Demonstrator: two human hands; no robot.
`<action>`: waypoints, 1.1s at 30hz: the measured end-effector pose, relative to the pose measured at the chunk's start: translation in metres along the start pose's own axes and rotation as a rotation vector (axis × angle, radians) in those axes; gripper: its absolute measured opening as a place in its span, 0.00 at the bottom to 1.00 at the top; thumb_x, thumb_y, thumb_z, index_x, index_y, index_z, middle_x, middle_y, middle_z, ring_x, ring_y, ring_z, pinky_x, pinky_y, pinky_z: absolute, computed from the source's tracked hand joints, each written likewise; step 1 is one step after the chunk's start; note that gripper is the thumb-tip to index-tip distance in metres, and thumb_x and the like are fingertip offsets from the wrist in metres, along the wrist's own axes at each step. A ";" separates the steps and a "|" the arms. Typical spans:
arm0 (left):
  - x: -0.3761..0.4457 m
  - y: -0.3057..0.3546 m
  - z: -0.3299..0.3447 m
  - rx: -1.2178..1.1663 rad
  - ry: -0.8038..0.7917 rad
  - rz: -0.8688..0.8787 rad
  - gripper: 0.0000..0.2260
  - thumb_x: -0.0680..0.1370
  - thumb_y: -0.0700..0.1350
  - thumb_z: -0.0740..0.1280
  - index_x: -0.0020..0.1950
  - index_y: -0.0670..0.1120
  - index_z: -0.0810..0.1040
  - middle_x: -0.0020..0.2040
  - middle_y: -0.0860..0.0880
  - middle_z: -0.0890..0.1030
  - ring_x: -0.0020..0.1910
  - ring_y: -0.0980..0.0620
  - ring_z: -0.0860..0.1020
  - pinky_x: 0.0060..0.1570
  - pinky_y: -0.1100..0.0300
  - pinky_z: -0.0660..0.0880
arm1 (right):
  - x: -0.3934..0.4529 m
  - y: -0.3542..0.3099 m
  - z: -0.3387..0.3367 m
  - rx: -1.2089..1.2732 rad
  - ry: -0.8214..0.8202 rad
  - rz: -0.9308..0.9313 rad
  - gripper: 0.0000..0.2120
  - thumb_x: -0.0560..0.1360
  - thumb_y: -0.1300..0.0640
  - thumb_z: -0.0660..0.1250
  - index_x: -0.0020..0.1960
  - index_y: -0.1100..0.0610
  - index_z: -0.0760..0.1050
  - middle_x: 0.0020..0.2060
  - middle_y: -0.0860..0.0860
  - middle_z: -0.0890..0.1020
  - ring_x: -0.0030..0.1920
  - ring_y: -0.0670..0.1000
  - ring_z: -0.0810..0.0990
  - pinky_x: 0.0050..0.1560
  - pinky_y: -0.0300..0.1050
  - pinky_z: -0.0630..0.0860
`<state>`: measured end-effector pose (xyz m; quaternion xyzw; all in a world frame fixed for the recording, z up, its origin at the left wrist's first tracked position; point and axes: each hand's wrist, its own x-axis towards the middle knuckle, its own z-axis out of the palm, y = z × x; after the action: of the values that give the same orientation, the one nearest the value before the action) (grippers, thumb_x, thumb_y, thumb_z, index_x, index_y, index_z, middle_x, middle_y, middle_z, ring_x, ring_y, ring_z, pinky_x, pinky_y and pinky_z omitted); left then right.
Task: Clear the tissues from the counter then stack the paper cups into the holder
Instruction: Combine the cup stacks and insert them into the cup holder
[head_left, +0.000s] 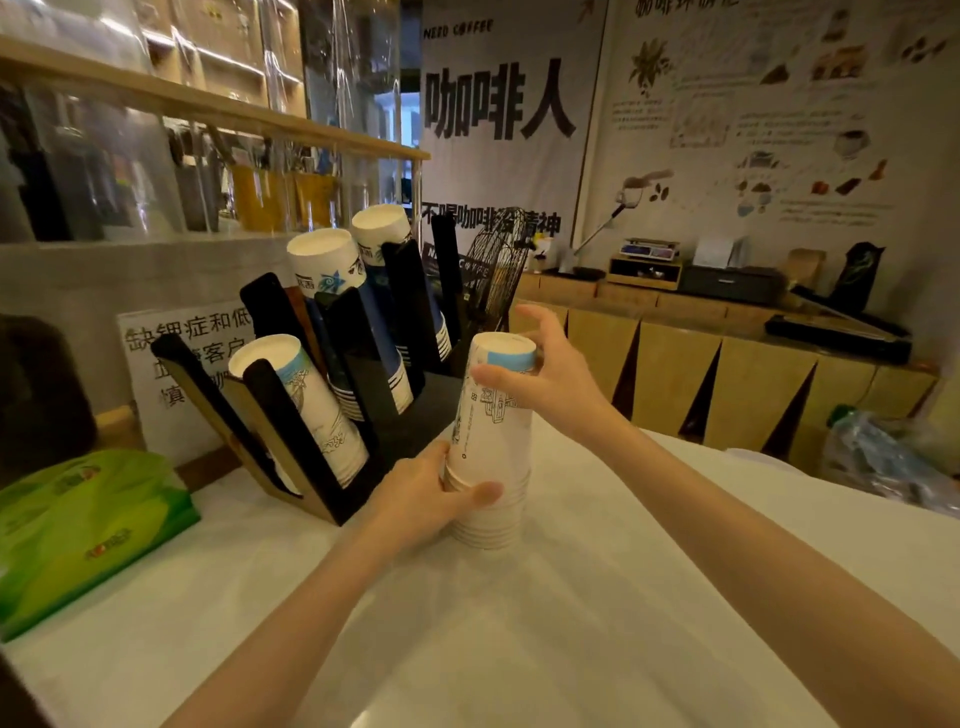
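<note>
A stack of upside-down white paper cups (491, 441) stands on the white counter (519, 623), just right of the holder. My left hand (426, 493) grips the stack's lower rims from the left. My right hand (545, 374) holds the top cup near its base, thumb in front and fingers spread behind. The black and wood cup holder (322, 415) sits at the back left with three slanted rows of cups: a white row (306, 405) in front and two blue-printed rows (358, 312) behind.
A green tissue pack (78, 530) lies at the counter's left edge. A white printed sign (176, 364) leans behind the holder. A wire basket (493, 275) stands behind it. A low wooden cabinet (727, 374) with a scale runs along the right wall.
</note>
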<state>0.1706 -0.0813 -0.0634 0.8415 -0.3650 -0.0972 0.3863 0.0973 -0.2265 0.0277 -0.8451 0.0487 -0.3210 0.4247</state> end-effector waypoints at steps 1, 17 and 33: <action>0.000 -0.003 -0.001 0.069 0.013 0.010 0.41 0.57 0.74 0.62 0.65 0.57 0.63 0.55 0.54 0.79 0.49 0.55 0.76 0.42 0.61 0.73 | -0.001 0.004 0.003 -0.011 -0.005 -0.006 0.39 0.63 0.43 0.73 0.68 0.46 0.57 0.50 0.43 0.70 0.46 0.40 0.74 0.38 0.31 0.71; 0.002 -0.017 0.001 0.166 -0.007 0.103 0.43 0.58 0.77 0.56 0.68 0.60 0.54 0.63 0.53 0.75 0.55 0.52 0.75 0.49 0.51 0.76 | -0.009 0.022 0.007 0.121 -0.190 0.214 0.45 0.56 0.41 0.74 0.68 0.47 0.58 0.56 0.44 0.72 0.49 0.41 0.74 0.38 0.33 0.74; 0.001 -0.015 0.022 -0.149 -0.012 0.158 0.50 0.55 0.64 0.73 0.66 0.69 0.43 0.69 0.58 0.67 0.64 0.59 0.68 0.64 0.52 0.70 | -0.071 0.068 0.020 0.322 -0.278 0.456 0.36 0.63 0.41 0.69 0.67 0.39 0.57 0.63 0.45 0.74 0.59 0.44 0.74 0.50 0.35 0.75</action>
<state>0.1699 -0.0883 -0.0893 0.7786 -0.4241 -0.0983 0.4519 0.0659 -0.2306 -0.0678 -0.7700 0.1270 -0.1024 0.6169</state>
